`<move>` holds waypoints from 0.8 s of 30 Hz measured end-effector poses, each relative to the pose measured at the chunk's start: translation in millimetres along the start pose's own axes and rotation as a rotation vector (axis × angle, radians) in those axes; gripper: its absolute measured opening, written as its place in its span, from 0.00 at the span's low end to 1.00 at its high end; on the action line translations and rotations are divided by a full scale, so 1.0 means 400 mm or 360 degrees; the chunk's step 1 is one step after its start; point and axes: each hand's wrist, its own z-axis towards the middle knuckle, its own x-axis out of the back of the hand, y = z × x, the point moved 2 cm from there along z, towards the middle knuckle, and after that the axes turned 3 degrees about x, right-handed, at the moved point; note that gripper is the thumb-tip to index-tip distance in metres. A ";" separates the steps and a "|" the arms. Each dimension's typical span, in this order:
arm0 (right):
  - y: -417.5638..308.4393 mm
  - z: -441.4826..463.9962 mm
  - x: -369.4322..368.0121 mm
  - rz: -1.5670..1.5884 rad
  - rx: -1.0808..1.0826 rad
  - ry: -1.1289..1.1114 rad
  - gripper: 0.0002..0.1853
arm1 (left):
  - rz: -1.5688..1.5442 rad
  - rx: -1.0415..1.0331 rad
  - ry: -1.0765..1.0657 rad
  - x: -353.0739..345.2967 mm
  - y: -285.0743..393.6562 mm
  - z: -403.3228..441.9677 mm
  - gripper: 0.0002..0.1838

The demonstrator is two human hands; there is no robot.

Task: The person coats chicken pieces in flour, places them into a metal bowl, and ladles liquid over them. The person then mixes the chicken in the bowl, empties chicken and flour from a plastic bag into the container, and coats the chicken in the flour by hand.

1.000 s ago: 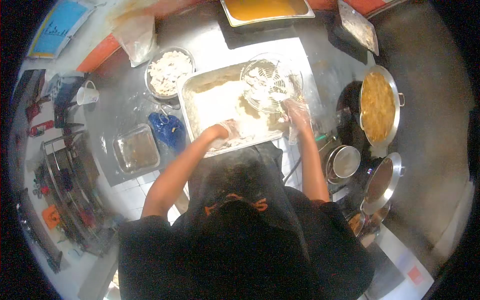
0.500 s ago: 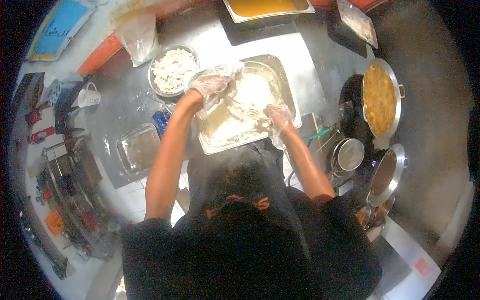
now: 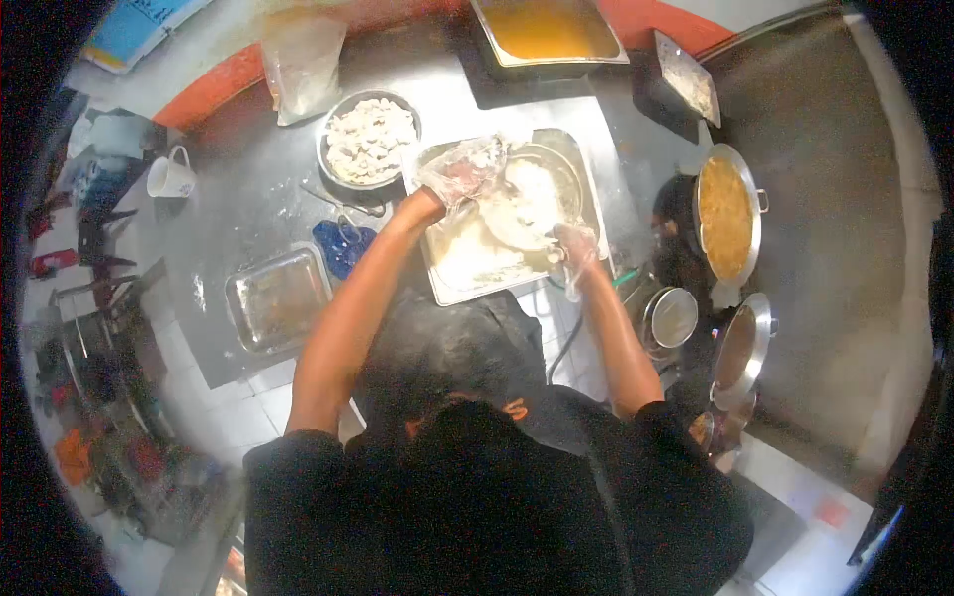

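Both my hands wear clear plastic gloves. They are over a rectangular metal tray (image 3: 590, 273) coated with white flour (image 3: 472, 253). Inside the tray is a round, rimmed vessel (image 3: 573, 184) that looks like a sieve, with a bright white heap in it. At its upper left rim, my left hand (image 3: 469, 174) is closed, its fingertips partly hidden by the crumpled glove. My right hand (image 3: 576, 246) grips the lower right rim, thumb side toward the heap. Glare hides detail of the mesh and the flour.
A round bowl (image 3: 326, 159) of pale floured pieces touches the tray's upper left. Beyond are a plastic bag (image 3: 301, 74) and a deep pan of orange liquid (image 3: 552, 35). A glass dish (image 3: 273, 298) and blue cloth (image 3: 343, 248) lie left; large woks (image 3: 757, 189) stand right.
The view has shifted, so the tray and bowl appear slightly farther right. Both hands stay at the round sieve, which is tilted a little differently inside the tray.
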 end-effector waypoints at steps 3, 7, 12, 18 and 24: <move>0.023 -0.006 -0.005 0.0325 0.0196 -0.0063 0.10 | 0.0048 0.0055 0.0020 0.061 -0.021 -0.018 0.25; -0.023 0.015 -0.058 0.0246 0.0422 -0.0165 0.08 | 0.1852 -0.0611 0.0285 0.166 0.034 -0.113 0.23; -0.180 -0.015 -0.219 0.0353 0.0426 0.0005 0.07 | 0.1741 -0.0489 0.1068 0.346 -0.026 -0.190 0.21; -0.354 -0.002 -0.545 -0.1077 0.2440 0.0140 0.30 | 0.0550 -0.0070 0.1461 0.469 0.006 -0.225 0.21; -0.362 -0.057 -0.644 -0.1751 0.2392 -0.0180 0.35 | 0.0860 -0.0296 0.1571 0.542 -0.022 -0.221 0.21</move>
